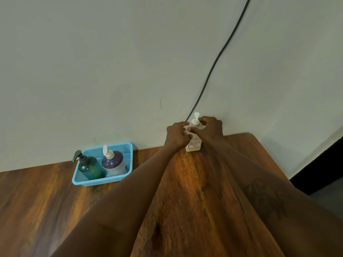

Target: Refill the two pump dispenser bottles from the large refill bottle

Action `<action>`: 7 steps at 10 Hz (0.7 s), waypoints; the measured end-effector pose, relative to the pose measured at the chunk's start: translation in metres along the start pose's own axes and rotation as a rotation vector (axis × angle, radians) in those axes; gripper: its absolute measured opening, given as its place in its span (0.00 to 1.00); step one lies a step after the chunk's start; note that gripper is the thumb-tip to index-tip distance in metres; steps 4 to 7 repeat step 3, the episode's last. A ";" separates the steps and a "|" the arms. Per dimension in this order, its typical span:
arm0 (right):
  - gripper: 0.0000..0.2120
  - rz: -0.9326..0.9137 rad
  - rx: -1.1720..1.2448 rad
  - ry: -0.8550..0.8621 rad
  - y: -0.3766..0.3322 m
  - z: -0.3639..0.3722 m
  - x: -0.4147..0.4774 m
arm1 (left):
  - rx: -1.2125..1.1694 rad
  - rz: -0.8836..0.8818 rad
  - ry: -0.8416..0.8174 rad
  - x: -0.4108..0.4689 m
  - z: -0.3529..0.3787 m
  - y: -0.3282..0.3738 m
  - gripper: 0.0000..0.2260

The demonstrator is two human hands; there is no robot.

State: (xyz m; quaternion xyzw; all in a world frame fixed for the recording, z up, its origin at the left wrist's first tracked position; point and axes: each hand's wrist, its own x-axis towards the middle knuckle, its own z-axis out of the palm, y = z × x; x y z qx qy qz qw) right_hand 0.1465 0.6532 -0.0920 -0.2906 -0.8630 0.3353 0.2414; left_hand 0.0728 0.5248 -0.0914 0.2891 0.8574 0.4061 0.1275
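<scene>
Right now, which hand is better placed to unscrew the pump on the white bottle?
Right hand: its fingers curl at the pump collar; the left hand grips the white bottle lower, likely steadying it.

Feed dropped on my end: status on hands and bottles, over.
Left hand and right hand grip white pump bottle by wall. Green dispenser, purple dispenser upright in blue basket, pumps on. Black cable behind bottle, no obstruction.

Left forearm (130,191) and right forearm (250,182) bare, stretched forward, converging. Left grip (177,135) curled on the side of the white pump bottle (194,145). Right grip (210,127) higher, fingers curled round its top at the pump collar, thumb across the front.
</scene>
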 end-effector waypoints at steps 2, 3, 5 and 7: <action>0.32 0.016 -0.024 -0.013 -0.002 0.001 0.000 | -0.042 0.022 -0.018 -0.004 -0.006 -0.003 0.30; 0.39 0.060 -0.068 -0.041 -0.008 -0.006 -0.003 | -0.067 0.014 -0.005 -0.011 -0.012 -0.003 0.30; 0.39 0.060 -0.068 -0.041 -0.008 -0.006 -0.003 | -0.067 0.014 -0.005 -0.011 -0.012 -0.003 0.30; 0.39 0.060 -0.068 -0.041 -0.008 -0.006 -0.003 | -0.067 0.014 -0.005 -0.011 -0.012 -0.003 0.30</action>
